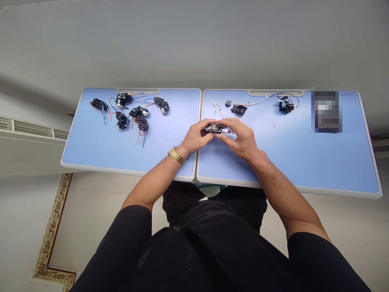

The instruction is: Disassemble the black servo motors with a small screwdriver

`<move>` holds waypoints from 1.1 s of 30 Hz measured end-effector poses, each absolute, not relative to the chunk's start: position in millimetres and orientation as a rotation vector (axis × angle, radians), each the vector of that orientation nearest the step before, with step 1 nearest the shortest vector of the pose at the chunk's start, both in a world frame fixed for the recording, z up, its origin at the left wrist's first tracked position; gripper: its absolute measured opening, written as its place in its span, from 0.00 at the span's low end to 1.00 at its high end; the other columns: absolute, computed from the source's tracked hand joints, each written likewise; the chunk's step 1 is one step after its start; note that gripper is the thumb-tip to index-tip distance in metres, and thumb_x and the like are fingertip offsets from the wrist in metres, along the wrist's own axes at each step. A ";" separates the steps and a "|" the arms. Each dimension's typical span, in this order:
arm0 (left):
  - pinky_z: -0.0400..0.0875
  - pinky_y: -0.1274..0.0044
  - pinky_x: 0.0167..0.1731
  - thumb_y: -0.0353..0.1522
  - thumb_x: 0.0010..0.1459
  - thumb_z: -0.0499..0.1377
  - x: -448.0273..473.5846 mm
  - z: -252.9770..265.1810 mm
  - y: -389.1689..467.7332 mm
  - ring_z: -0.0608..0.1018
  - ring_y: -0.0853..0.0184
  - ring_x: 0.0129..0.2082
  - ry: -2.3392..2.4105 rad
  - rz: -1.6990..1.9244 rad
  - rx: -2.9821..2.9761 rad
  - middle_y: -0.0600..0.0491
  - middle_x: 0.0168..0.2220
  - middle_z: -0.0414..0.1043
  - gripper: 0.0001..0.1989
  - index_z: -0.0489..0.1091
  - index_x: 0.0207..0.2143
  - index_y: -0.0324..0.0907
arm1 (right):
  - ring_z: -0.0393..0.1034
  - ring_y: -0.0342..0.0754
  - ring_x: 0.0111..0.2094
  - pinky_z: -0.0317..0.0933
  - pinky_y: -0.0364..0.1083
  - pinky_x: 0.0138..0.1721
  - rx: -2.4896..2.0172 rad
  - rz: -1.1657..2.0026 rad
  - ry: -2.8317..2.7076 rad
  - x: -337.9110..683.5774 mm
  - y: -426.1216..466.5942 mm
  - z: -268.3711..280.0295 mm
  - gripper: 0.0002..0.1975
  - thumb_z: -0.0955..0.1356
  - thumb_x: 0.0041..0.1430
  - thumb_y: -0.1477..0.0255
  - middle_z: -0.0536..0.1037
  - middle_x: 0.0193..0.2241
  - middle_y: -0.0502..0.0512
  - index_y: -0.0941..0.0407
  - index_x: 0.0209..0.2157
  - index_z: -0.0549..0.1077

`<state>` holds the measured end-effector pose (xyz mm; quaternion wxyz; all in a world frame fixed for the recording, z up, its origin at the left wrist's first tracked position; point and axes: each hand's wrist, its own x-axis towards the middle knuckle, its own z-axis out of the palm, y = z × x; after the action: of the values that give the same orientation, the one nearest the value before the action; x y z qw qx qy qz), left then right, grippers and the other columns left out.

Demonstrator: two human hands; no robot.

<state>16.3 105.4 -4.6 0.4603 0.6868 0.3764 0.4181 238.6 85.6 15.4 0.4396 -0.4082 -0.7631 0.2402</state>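
Note:
Both hands meet over the inner edge of the right-hand table. Between them is a small black motor unit [215,128] with a round metallic part facing up. My left hand [197,137] grips its left end with thumb and fingers. My right hand [238,138] closes on its right end, where reddish wires show. A thin silver rod [219,110], like a screwdriver shaft, slants toward my right fingers; whether they hold it cannot be seen. Beyond the hands lie several tiny screws [216,108], a round metal part [228,103] and an open black housing [239,109].
Several black motor units [139,111] with blue and pink tubes lie on the left table [100,150]. Another unit [285,104] with wires and a long tube [261,100] sits at the right back. Farther right is a dark blurred rectangular object [326,111]. A wall stands behind.

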 end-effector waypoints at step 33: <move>0.80 0.59 0.67 0.34 0.62 0.73 11.6 -14.5 109.8 0.85 0.57 0.60 0.645 0.792 1.531 0.46 0.60 0.83 0.37 0.71 0.73 0.51 | 0.73 0.47 0.32 0.67 0.50 0.37 -1.181 1.437 -1.813 260.3 115.2 52.0 0.13 0.77 0.62 0.58 0.83 0.32 0.52 0.52 0.34 0.82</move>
<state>11.6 109.8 -14.5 0.6057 0.6619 0.2788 0.3424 260.3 115.2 52.0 0.2687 -0.4378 -0.6725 0.5328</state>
